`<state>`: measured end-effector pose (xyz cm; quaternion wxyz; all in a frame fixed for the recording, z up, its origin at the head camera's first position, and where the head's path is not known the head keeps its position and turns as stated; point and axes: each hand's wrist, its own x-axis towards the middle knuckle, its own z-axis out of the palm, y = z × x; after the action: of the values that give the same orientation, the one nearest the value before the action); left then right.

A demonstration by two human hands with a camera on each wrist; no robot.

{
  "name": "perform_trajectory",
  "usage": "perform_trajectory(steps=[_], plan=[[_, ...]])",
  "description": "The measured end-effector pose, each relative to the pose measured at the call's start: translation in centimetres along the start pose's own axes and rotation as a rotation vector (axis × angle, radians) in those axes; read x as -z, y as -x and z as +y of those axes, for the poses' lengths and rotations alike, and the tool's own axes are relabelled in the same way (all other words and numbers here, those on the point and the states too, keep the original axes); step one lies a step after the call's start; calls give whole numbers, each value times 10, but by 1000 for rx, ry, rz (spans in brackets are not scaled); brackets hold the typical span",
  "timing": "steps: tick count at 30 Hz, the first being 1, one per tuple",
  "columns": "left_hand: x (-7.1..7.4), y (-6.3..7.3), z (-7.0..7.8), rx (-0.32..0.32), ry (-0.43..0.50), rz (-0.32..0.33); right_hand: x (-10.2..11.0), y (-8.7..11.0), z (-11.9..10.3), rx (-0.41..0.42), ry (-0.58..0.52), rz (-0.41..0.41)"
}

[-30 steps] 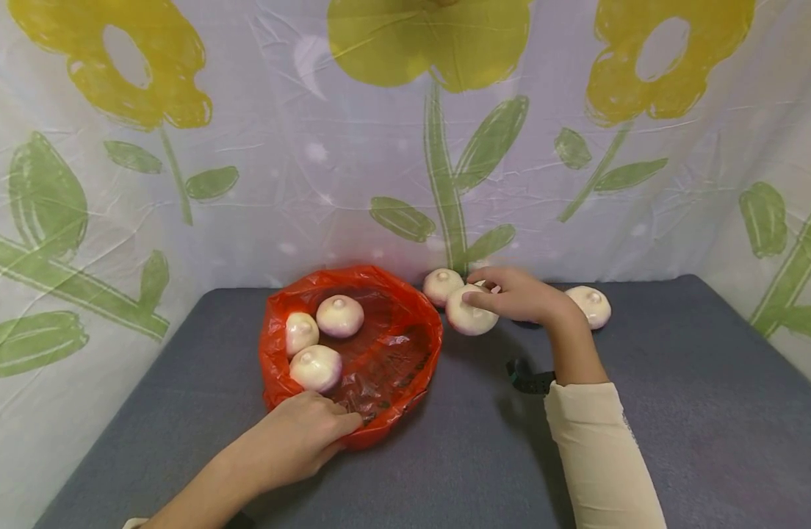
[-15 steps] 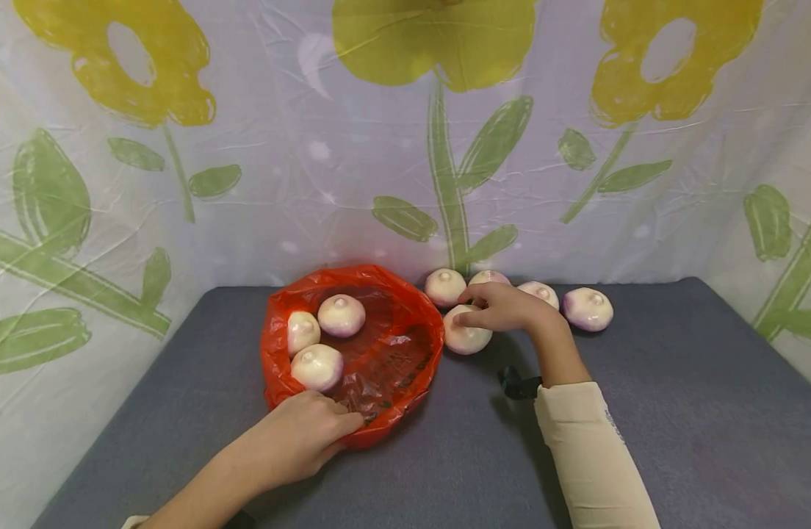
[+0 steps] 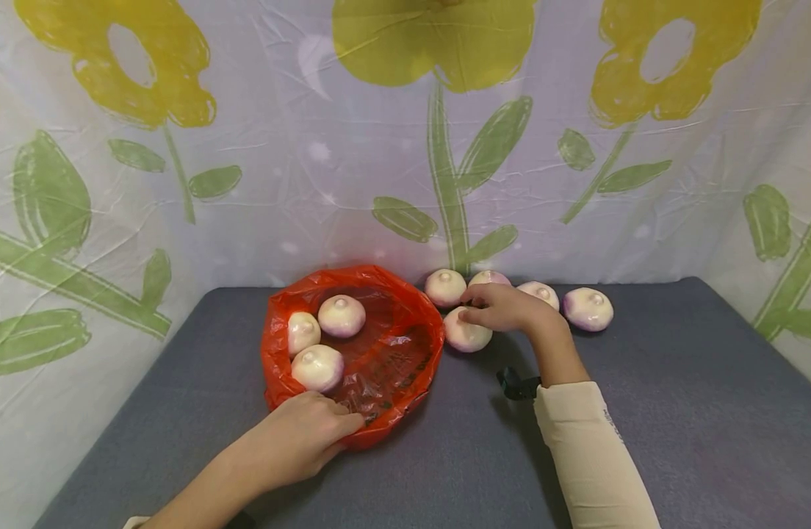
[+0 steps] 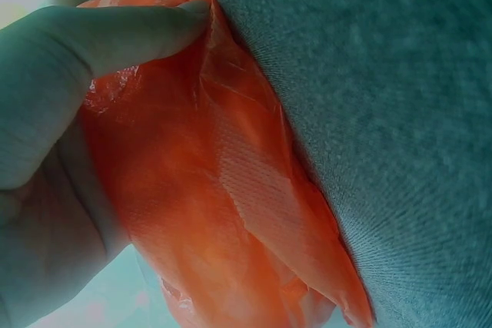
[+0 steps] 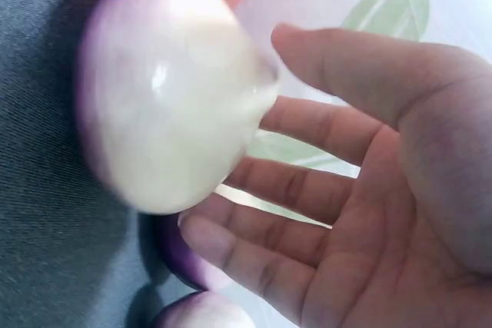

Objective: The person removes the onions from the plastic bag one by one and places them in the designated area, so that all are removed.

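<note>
Head view: a glossy, round, white-and-purple bulb [image 3: 468,333] sits beneath the right hand [image 3: 505,307]; left wrist: the left hand [image 4: 58,90] pinches a limp red plastic bag [image 4: 181,174]; right wrist: that hand is spread, the bulb seemingly firm, slippery, best gripped round its sides.

I can't read a whole word anywhere. On the red plastic inside my bag [image 3: 379,345] there is dark print [image 3: 397,366], but it is creased and too blurred to make out. My right wrist view catches only a scrap of black print on the bag, cut off at the top. On my right sleeve [image 3: 593,455], tiny dark marks like lettering run near the cuff, too small to read.
</note>
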<state>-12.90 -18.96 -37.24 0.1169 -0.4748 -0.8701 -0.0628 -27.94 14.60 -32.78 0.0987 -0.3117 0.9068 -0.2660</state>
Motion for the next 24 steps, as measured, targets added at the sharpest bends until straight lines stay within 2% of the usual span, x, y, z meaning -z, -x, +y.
perform_trajectory(steps=[3,7,10,15,18,24], plan=[[0,0,0,3,7,-6,4,2,-1,16,34,25],[1,0,1,6,12,-13,9,5,-5,-41,83,47],[1,0,1,6,11,-16,10,5,-8,-77,70,40],[0,0,1,4,4,-17,5,2,-12,-153,-61,-95],[0,0,1,3,4,-16,1,0,-13,-198,-56,-129],[1,-1,1,0,14,-13,-2,-3,-14,-106,90,-23]])
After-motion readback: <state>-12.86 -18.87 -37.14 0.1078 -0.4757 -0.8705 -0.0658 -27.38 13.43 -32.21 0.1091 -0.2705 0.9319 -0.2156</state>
